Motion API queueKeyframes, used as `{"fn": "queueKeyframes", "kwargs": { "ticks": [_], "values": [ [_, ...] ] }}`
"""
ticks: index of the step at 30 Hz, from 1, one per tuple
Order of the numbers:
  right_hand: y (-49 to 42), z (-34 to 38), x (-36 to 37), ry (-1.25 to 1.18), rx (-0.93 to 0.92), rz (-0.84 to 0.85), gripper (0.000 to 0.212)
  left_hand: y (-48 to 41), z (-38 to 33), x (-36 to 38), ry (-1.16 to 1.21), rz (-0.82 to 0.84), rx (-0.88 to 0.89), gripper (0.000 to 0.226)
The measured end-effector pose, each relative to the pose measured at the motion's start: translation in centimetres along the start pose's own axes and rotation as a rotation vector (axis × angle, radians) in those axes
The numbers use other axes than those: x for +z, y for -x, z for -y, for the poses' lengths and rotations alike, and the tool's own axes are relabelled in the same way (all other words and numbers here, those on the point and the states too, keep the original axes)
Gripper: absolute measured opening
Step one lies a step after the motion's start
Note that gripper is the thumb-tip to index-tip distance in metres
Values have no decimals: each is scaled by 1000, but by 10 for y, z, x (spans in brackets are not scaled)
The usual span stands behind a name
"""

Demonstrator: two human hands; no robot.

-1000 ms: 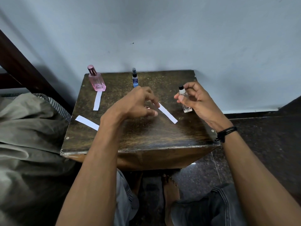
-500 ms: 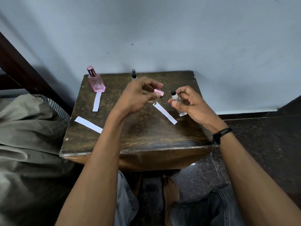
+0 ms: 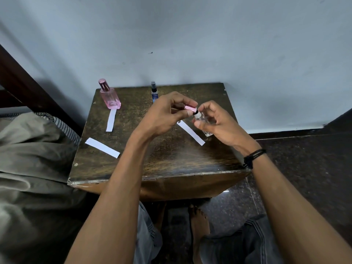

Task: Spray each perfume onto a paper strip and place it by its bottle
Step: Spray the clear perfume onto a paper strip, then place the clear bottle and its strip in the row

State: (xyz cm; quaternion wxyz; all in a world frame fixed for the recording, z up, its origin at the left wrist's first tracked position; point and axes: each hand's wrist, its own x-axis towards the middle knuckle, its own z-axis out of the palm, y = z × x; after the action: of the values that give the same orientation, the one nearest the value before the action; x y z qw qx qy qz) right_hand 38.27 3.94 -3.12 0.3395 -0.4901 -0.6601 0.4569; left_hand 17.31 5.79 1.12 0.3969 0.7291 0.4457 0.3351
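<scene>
- Left hand (image 3: pixel 163 115): thumb and fingertips (image 3: pixel 185 100) curled in, pinching a small pink metallic cap (image 3: pixel 190 107). The cap lies on its side with its end toward the right hand.
- Right hand (image 3: pixel 219 124): fingers curled round the clear bottle (image 3: pixel 204 121). The bottle is tilted, neck pointing at the cap.
- The cap's end sits right at the bottle's black-and-white nozzle (image 3: pixel 197 114). Can't tell if it is touching or seated.
- Both hands are over the right half of the table (image 3: pixel 171 162). Can't tell if the bottle's base is clear of the top.
- Count: 3 bottles, 3 paper strips, 1 loose cap.
- Bottles: the clear one in hand; a pink bottle (image 3: pixel 109 96), flat-sided, capped, at the back left; a small blue bottle (image 3: pixel 154 91) with a dark top at back centre, partly behind the left hand.
- Strips, all white and flat on the table: one (image 3: pixel 111 120) just in front of the pink bottle, one (image 3: pixel 102 147) at the left edge, one (image 3: pixel 191 132) diagonal under the hands.
- Black wristband (image 3: pixel 252 157) on the right wrist.
</scene>
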Motion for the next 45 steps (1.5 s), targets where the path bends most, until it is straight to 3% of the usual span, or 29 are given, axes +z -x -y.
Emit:
{"fn": "queueKeyframes", "kwargs": {
  "ticks": [11,18,24,32,39,45],
  "values": [
    [-1,-5,-3,-83,27,-27,52,-1,1,10,9,19,12,26],
    [-3,-9,-6,-99,58,-64,47,0,-2,12,5,-4,-17,27],
    [-4,-10,-6,-146,55,-72,58,0,-3,17,8,-39,-8,28],
    [-4,-11,-6,-165,34,-104,47,-1,-1,25,-51,-69,39,31],
    [-7,1,5,-315,-53,-141,41,3,-9,10,101,-79,67,43],
    [-19,14,27,-357,-87,-166,44,13,-5,-12,96,-110,76,53]
  ]
}}
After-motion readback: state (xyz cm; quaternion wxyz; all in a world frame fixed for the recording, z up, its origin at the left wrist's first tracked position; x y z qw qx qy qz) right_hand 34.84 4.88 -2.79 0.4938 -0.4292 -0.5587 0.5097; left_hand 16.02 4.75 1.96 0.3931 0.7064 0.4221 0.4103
